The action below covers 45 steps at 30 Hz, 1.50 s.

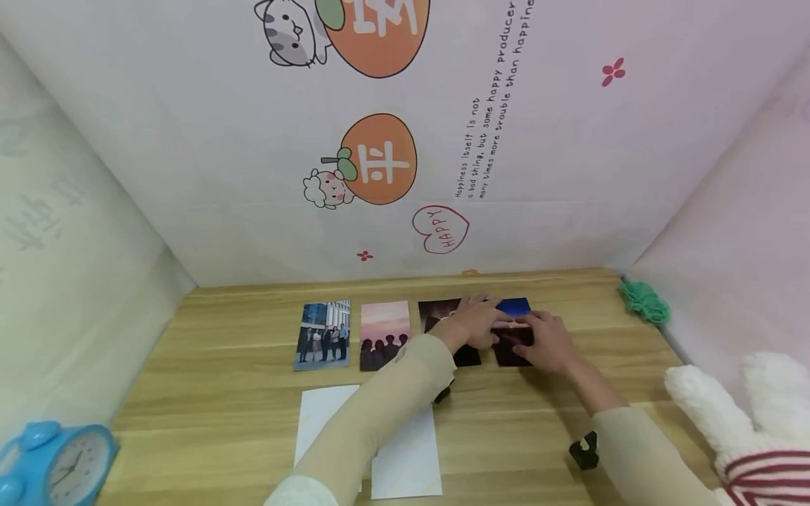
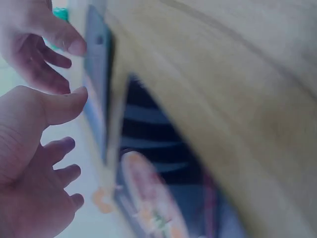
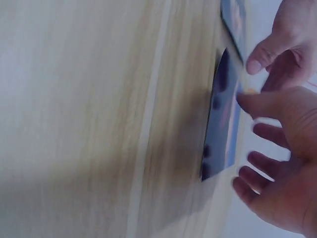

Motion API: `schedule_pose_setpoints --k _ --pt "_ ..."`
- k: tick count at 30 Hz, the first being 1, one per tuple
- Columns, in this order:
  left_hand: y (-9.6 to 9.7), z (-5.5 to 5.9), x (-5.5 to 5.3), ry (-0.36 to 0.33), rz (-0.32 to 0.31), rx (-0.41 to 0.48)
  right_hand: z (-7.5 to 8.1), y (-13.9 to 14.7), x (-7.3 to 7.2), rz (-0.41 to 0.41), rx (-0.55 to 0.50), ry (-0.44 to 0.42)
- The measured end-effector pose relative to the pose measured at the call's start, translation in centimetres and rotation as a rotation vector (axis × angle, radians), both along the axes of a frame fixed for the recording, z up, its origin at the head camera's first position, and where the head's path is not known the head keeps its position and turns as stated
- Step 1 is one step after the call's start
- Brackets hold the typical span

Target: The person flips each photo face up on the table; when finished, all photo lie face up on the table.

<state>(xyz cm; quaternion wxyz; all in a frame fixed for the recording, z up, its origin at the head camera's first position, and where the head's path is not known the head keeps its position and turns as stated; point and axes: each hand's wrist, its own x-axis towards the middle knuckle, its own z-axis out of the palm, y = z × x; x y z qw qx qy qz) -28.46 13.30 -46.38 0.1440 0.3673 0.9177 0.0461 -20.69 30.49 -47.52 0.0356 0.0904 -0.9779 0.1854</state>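
Observation:
Four photo prints lie in a row along the back of the table. The rightmost one, a dark photo with a blue top (image 1: 514, 306), is under the fingers of both hands. My left hand (image 1: 473, 323) reaches over the third, dark photo (image 1: 436, 309) and touches the left side of the rightmost one. At its right side is my right hand (image 1: 552, 344), with fingers loosely bent and thumb at the photo (image 3: 223, 124). Farther left are a pink-sky photo with silhouettes (image 1: 384, 330) and a photo of people before a building (image 1: 324, 336).
Two white sheets (image 1: 408, 457) lie nearer the front, partly hidden by the left sleeve. A blue alarm clock (image 1: 63, 464) stands front left. Green yarn (image 1: 644, 301) sits in the back right corner, and a white plush toy (image 1: 747, 422) at the right edge.

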Motion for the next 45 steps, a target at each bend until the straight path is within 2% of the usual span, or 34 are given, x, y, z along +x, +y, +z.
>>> schedule_pose_setpoints --k 2,5,7,10,13,16,21,25,31,34,38,41,45 --pt "-0.6 1.1 0.1 0.015 -0.021 0.043 0.5 -0.7 0.1 -0.016 -0.043 0.071" --pt "-2.3 3.1 0.1 0.002 -0.036 0.112 1.4 -2.3 0.5 -0.012 -0.094 0.155" --pt "-3.8 4.3 0.2 -0.026 -0.040 0.153 1.8 -3.5 0.8 0.000 -0.122 0.166" --pt "-6.3 4.8 0.4 -0.031 -0.038 0.183 1.9 -5.5 1.3 0.019 -0.155 0.127" --pt "-8.7 4.3 1.0 0.003 -0.028 0.182 1.4 -7.5 2.2 0.061 -0.192 0.068" --pt "-10.9 3.3 2.2 0.029 -0.030 0.165 0.7 -9.3 3.5 0.132 -0.192 0.047" --pt "-13.9 2.2 4.8 0.024 -0.083 0.158 0.5 -11.8 6.2 0.268 -0.101 0.085" --pt "-15.6 1.7 6.6 0.027 -0.113 0.155 0.8 -13.2 7.9 0.348 -0.022 0.029" --pt "-16.9 1.0 8.1 -0.033 -0.065 0.138 0.4 -14.0 9.2 0.413 0.056 -0.085" --pt "-17.2 0.4 8.6 -0.058 -0.044 0.119 -0.2 -14.0 9.6 0.455 0.108 -0.091" --pt "-17.3 -0.2 9.2 -0.053 -0.051 0.091 -0.9 -14.0 10.1 0.506 0.161 -0.070" --pt "-17.2 -0.2 9.6 -0.041 -0.048 0.073 -1.2 -14.3 10.3 0.509 0.186 -0.072" --pt "-17.3 -0.2 9.9 -0.062 -0.029 0.067 -1.4 -14.8 10.6 0.506 0.202 -0.108"
